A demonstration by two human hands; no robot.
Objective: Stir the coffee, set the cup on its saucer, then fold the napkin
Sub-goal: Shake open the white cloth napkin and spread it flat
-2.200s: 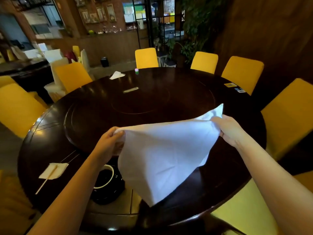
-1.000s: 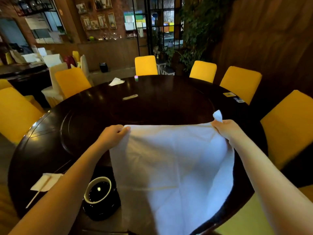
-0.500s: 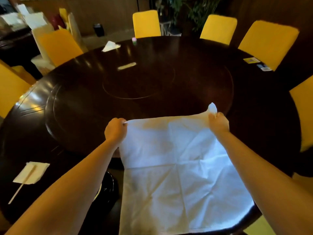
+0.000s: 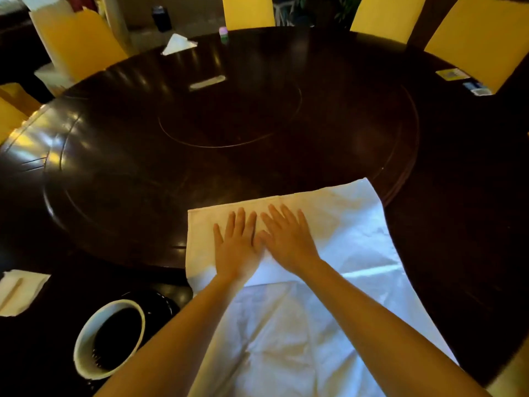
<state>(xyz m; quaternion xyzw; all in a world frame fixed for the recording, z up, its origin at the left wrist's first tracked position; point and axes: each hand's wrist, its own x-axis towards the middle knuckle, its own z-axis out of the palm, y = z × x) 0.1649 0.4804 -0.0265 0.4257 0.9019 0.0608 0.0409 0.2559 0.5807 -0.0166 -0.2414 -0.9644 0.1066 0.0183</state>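
A large white cloth napkin (image 4: 329, 282) lies spread flat on the near part of the round, dark polished wooden table (image 4: 257, 124), its creases showing as a faint cross and its near edge running out of view at the bottom. Both bare hands rest palm-down on the far half of it, side by side and touching at the thumbs. The left hand (image 4: 237, 245) has its fingers straight and slightly spread, gripping nothing; the right hand (image 4: 289, 239) lies the same way, fingers fanned and flat on the cloth, also holding nothing. The napkin's far edge sits just beyond the fingertips.

Near the left forearm, to its left, stands a white-rimmed round cup of dark coffee (image 4: 110, 339) on a black glossy saucer (image 4: 169, 305), the saucer's rim just beside the napkin's left edge. Further left of that hand lies a small pale paper serviette (image 4: 25, 287) with what looks like a thin stick across it.

Well beyond the hands, a pale flat oblong object (image 4: 207, 82) lies on the table's inner ring; I cannot tell what it is. Farther still, at the far rim, are a folded white paper piece (image 4: 178, 44) and a small pink-and-green object (image 4: 223, 33). Yellow upholstered chairs (image 4: 481, 38) stand around the far side.
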